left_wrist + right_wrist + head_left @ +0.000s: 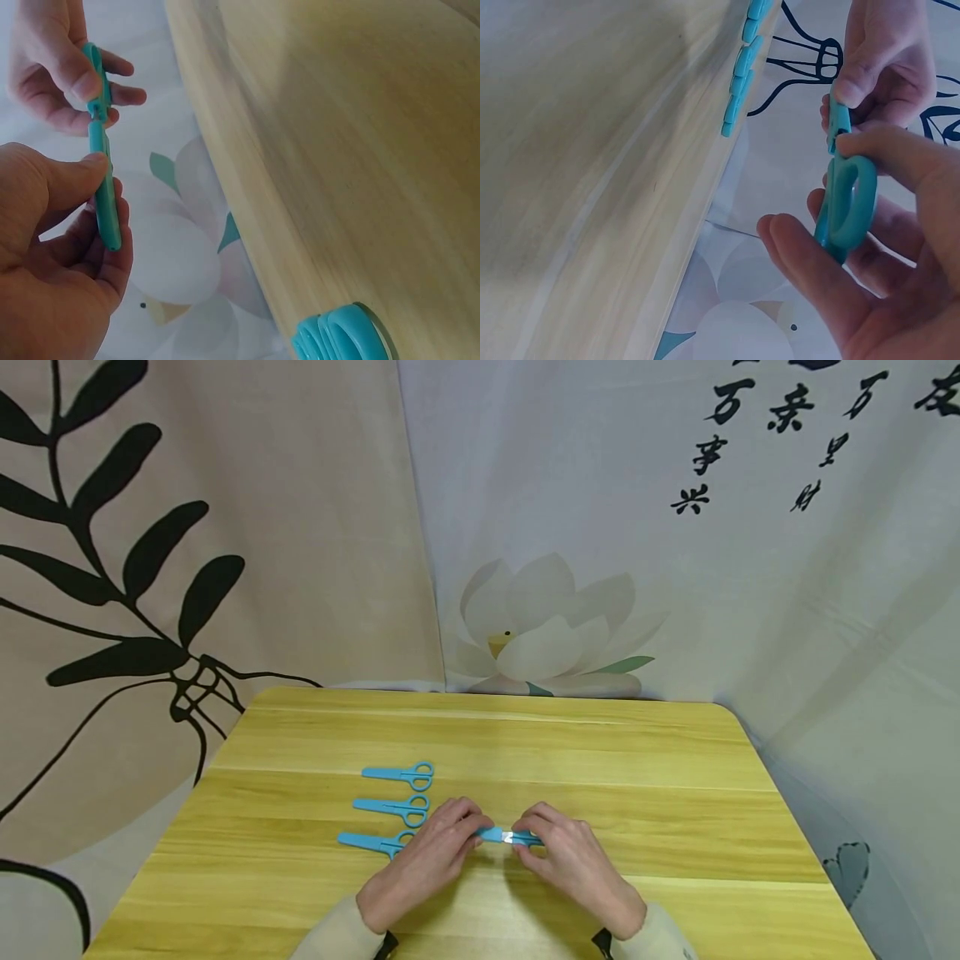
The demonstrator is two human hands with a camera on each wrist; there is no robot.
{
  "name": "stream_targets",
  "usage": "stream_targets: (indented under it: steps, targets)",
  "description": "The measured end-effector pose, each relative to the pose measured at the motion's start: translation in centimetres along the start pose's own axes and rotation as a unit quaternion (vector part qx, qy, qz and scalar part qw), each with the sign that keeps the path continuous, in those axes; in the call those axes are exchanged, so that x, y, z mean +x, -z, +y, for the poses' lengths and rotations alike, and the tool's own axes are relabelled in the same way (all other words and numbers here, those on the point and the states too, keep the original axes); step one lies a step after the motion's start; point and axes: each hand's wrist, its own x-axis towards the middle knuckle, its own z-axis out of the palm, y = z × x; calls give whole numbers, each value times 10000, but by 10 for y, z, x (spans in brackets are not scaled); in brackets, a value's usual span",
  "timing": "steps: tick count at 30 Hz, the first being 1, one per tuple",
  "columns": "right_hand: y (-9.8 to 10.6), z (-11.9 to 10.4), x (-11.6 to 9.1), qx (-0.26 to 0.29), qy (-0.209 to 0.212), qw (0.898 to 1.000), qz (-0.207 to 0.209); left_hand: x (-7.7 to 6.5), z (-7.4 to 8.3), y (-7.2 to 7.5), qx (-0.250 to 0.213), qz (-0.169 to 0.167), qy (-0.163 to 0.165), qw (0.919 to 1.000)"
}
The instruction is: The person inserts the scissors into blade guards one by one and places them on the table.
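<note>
Over the middle of the table, both hands hold one pair of small blue scissors [527, 839]. My left hand [441, 842] pinches its blue blade cover [107, 210] between thumb and fingers. On the other side, my right hand [567, 850] grips the looped handle [866, 199], thumb near the pivot. A short stretch of bare metal blade [507, 837] shows between cover and handle. To the left lie three more blue scissors in covers, one behind another: a far pair [384, 773], a middle pair [378, 806] and a near pair [363, 841], its handle partly hidden by my left hand.
The wood-grain table [660, 760] has a rounded far right corner. Behind it hangs a pale curtain [315, 527] printed with dark leaves, a lotus and black characters.
</note>
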Motion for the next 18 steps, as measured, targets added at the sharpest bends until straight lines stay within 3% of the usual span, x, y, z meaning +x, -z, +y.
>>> stream_targets:
  steps: [18]
  targets:
    - [0, 1, 1, 47, -67, 10000, -14, 4, 1, -1, -77, -57, -50, 9999]
